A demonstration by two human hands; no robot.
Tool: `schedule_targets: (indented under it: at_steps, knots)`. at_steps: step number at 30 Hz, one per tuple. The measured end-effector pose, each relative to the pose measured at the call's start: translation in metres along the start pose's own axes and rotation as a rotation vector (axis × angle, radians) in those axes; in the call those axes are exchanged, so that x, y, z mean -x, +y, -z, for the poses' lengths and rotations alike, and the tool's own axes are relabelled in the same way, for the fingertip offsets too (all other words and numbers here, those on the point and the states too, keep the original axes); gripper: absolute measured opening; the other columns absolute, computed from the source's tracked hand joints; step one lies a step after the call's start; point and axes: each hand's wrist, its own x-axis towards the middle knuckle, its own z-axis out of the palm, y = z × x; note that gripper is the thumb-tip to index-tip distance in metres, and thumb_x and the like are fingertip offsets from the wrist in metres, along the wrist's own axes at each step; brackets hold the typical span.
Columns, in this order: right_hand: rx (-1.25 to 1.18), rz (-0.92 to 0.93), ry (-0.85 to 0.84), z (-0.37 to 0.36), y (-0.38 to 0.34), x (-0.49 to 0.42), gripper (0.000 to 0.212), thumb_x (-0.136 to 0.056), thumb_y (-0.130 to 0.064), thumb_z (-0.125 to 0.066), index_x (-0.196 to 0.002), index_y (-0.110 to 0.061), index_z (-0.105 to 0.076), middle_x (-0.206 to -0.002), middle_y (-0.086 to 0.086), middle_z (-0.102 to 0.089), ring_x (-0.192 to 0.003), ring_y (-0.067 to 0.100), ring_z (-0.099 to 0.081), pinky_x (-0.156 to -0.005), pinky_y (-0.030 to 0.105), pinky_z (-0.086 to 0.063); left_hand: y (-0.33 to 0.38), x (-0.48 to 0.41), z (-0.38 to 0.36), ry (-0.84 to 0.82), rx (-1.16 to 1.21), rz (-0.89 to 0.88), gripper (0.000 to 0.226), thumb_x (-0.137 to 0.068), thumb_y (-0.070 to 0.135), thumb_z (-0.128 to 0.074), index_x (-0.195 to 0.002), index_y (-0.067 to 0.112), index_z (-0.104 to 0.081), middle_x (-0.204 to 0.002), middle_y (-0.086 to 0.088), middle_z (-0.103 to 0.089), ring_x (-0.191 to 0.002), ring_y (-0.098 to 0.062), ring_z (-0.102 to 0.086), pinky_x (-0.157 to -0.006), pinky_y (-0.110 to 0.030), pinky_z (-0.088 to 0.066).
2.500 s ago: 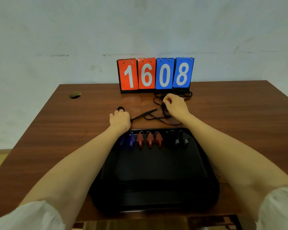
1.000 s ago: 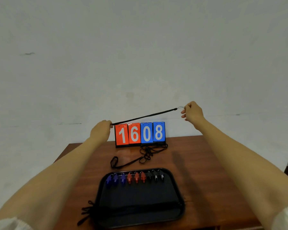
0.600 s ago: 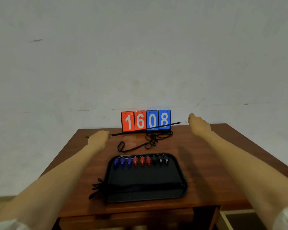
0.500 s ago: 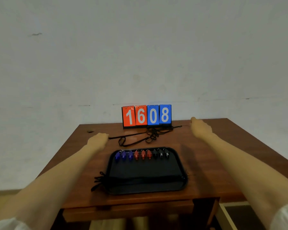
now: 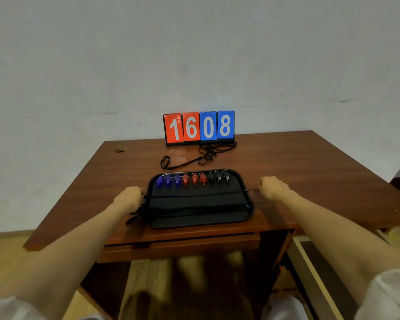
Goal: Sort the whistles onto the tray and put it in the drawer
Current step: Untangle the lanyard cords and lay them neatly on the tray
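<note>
Both hands are clenched on the same thing: the left grip (image 5: 127,199) and the right grip (image 5: 273,189) each pinch one end of a black lanyard (image 5: 194,194). It's pulled straight across the middle of the black tray (image 5: 201,224), with one grip just off each side of it. A second ago that cord was stretched up in the air in front of the wall, then it dropped over the table behind the tray. Now it's low over the tray bed, though I can't tell if it's touching yet. So I'd say this one is about to be laid down next to the laid cords (image 5: 194,210) already lying across the near half, whose ends hang off the left side. The whistles (image 5: 194,179) sit in a neat row along the tray's far edge — three blue, three red, three black. They look sorted already. Past the tray there's still a tangled pile of cords (image 5: 209,152) on the table (image 5: 310,172), right in front of the scoreboard (image 5: 199,127). So the tidying isn't finished. The drawer (image 5: 178,244) under the front edge looks shut or nearly so, hard to say — that step hasn't started.
</note>
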Motion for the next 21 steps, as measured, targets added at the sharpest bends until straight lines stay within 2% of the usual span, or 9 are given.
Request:
schedule_targets:
  at_steps: [3, 5, 9, 11, 14, 17, 21]
  knots:
    - [-0.012, 0.001, -0.032, -0.008, 0.005, 0.004, 0.023, -0.097, -0.014, -0.039, -0.110, -0.006, -0.057, -0.108, 0.015, -0.062, -0.092, 0.035, -0.060, -0.072, 0.038, -0.046, -0.001, 0.005, -0.007, 0.070, 0.006, 0.051, 0.019, -0.097, 0.017, -0.042, -0.113, 0.009, -0.050, -0.107, -0.014, -0.064, -0.084, -0.030, -0.058, -0.068, -0.036, -0.046]
    - [-0.010, 0.010, -0.052, -0.012, 0.007, 0.006, 0.024, -0.096, -0.012, -0.039, -0.109, -0.005, -0.058, -0.108, 0.015, -0.062, -0.092, 0.035, -0.060, -0.072, 0.038, -0.047, -0.002, 0.006, -0.010, 0.079, 0.012, 0.046, 0.014, -0.096, 0.022, -0.048, -0.103, 0.010, -0.051, -0.103, -0.013, -0.064, -0.086, -0.031, -0.058, -0.072, -0.037, -0.048]
    - [-0.041, 0.026, -0.060, -0.014, 0.007, 0.007, 0.027, -0.098, -0.015, -0.039, -0.114, -0.007, -0.059, -0.113, 0.014, -0.062, -0.093, 0.033, -0.059, -0.075, 0.039, -0.048, -0.002, 0.006, -0.014, 0.093, 0.019, 0.037, 0.011, -0.094, 0.018, -0.047, -0.089, 0.012, -0.054, -0.095, -0.010, -0.061, -0.082, -0.028, -0.055, -0.070, -0.035, -0.047]
    - [-0.053, 0.044, -0.060, -0.014, 0.005, 0.008, 0.027, -0.099, -0.016, -0.039, -0.112, -0.007, -0.060, -0.111, 0.014, -0.062, -0.091, 0.032, -0.058, -0.073, 0.037, -0.046, -0.002, 0.007, -0.017, 0.097, 0.004, 0.037, 0.011, -0.092, 0.014, -0.045, -0.088, 0.011, -0.055, -0.097, -0.010, -0.062, -0.084, -0.029, -0.056, -0.071, -0.037, -0.049]
    - [-0.041, 0.064, -0.056, -0.015, 0.002, 0.009, 0.027, -0.098, -0.016, -0.039, -0.112, -0.008, -0.061, -0.111, 0.013, -0.063, -0.085, 0.030, -0.055, -0.068, 0.034, -0.042, -0.001, 0.010, -0.022, 0.106, -0.070, 0.033, 0.019, -0.091, 0.018, -0.047, -0.099, 0.009, -0.061, -0.110, -0.013, -0.060, -0.099, -0.033, -0.056, -0.083, -0.039, -0.048]
    - [-0.011, 0.069, -0.047, -0.017, 0.002, 0.010, 0.028, -0.097, -0.016, -0.039, -0.112, -0.009, -0.061, -0.112, 0.013, -0.063, -0.089, 0.032, -0.058, -0.070, 0.035, -0.045, 0.001, 0.011, -0.026, 0.117, -0.209, 0.043, 0.029, -0.093, 0.025, -0.045, -0.114, 0.014, -0.061, -0.123, -0.012, -0.053, -0.119, -0.033, -0.044, -0.099, -0.043, -0.035]
    - [0.049, 0.062, -0.039, -0.017, 0.002, 0.014, 0.028, -0.095, -0.013, -0.040, -0.116, -0.007, -0.058, -0.113, 0.015, -0.062, -0.095, 0.035, -0.060, -0.076, 0.039, -0.048, 0.010, 0.016, -0.029, 0.141, -0.298, 0.065, 0.033, -0.094, 0.034, -0.045, -0.121, 0.019, -0.055, -0.130, -0.011, -0.045, -0.126, -0.032, -0.032, -0.105, -0.047, -0.025]
